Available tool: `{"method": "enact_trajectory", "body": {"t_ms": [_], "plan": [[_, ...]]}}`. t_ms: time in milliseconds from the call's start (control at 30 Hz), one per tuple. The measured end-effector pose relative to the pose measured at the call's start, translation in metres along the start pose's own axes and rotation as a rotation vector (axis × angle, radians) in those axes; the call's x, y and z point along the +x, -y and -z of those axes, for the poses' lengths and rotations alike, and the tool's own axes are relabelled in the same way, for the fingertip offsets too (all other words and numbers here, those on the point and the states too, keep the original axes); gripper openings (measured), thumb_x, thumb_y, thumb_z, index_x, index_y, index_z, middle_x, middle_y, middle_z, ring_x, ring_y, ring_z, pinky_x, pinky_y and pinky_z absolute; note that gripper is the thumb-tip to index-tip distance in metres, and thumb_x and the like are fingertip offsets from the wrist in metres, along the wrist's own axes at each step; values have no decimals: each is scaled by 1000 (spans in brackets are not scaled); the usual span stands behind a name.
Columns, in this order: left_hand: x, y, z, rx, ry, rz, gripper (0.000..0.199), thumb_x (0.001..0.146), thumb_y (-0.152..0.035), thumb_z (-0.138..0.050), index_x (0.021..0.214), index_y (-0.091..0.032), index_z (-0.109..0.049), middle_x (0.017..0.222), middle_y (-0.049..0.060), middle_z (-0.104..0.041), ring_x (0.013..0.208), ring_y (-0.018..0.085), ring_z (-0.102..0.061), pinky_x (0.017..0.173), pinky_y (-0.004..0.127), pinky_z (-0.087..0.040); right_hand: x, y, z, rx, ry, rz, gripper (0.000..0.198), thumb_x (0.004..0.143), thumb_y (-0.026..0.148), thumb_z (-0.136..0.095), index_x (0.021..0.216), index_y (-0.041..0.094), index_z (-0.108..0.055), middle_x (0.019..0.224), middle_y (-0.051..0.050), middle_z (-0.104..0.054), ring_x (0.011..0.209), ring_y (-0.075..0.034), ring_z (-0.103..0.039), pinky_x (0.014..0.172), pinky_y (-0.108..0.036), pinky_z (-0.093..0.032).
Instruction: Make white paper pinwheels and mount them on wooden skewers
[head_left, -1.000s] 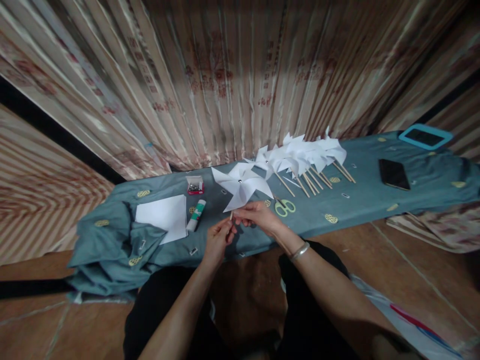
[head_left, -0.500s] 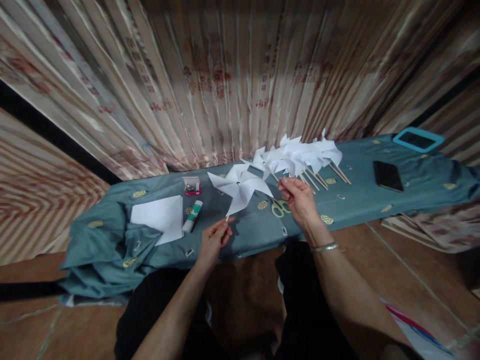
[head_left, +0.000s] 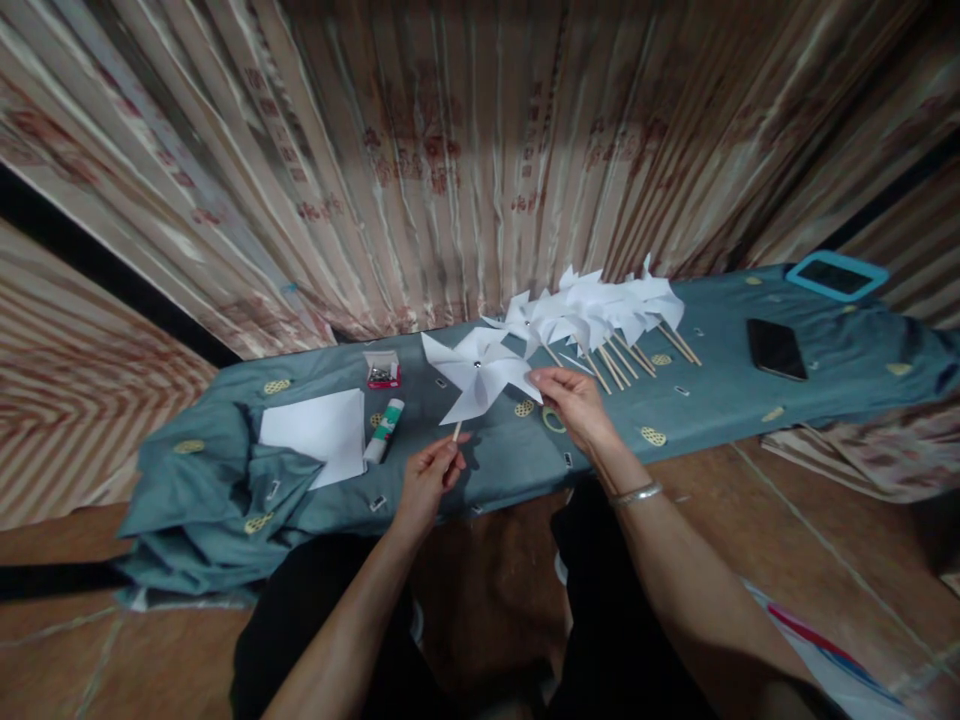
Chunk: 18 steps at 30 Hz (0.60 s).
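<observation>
My left hand [head_left: 433,478] is closed round the thin wooden stick of a white paper pinwheel [head_left: 480,378], which has a small metal pin at its centre. The pinwheel is held up over the cloth, facing me. At its right side, my right hand [head_left: 574,400] has thumb and fingers closed at the tip of one blade. A bracelet circles the right wrist. Green-handled scissors [head_left: 553,419] lie behind the right hand, mostly hidden. Beyond it, several finished white pinwheels [head_left: 592,308] lie overlapping in a row, their sticks pointing toward me.
A green patterned cloth [head_left: 480,480] covers the long narrow surface. On its left are white paper sheets [head_left: 315,430], a glue stick [head_left: 383,431] and a small open box of pins [head_left: 383,370]. A black phone [head_left: 777,349] and a blue-framed device [head_left: 838,275] lie right. Curtains [head_left: 465,160] hang behind.
My right hand has moved left to the pinwheel's blade and now covers more of the scissors. The pinwheel's blades have turned a little; my left hand has stayed almost in place.
</observation>
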<state>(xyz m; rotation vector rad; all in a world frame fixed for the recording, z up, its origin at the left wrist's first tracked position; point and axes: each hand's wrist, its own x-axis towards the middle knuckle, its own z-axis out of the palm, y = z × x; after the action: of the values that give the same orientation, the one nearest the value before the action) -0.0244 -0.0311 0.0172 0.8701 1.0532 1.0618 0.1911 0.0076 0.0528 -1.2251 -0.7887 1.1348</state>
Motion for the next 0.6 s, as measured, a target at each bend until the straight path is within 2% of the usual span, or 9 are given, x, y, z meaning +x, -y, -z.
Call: {"method": "enact_trajectory", "body": {"t_ms": [200, 600], "plan": [[1, 0, 0, -22, -17, -17, 45, 65, -48, -77, 92, -12, -74, 57, -3, -56, 39, 2, -29, 41, 22, -13, -9, 0, -8, -13, 62, -19, 34, 49, 49, -86, 61, 21, -72, 51, 4, -58, 49, -8, -47, 50, -22, -38], [0, -1, 0, -22, -48, -27, 46, 67, -47, -76, 94, -11, -74, 58, -3, -55, 40, 2, -31, 41, 21, -15, -20, -8, -23, -76, 183, -101, 38, 55, 54, -83, 65, 19, -70, 58, 1, -64, 52, -10, -55, 52, -23, -40]]}}
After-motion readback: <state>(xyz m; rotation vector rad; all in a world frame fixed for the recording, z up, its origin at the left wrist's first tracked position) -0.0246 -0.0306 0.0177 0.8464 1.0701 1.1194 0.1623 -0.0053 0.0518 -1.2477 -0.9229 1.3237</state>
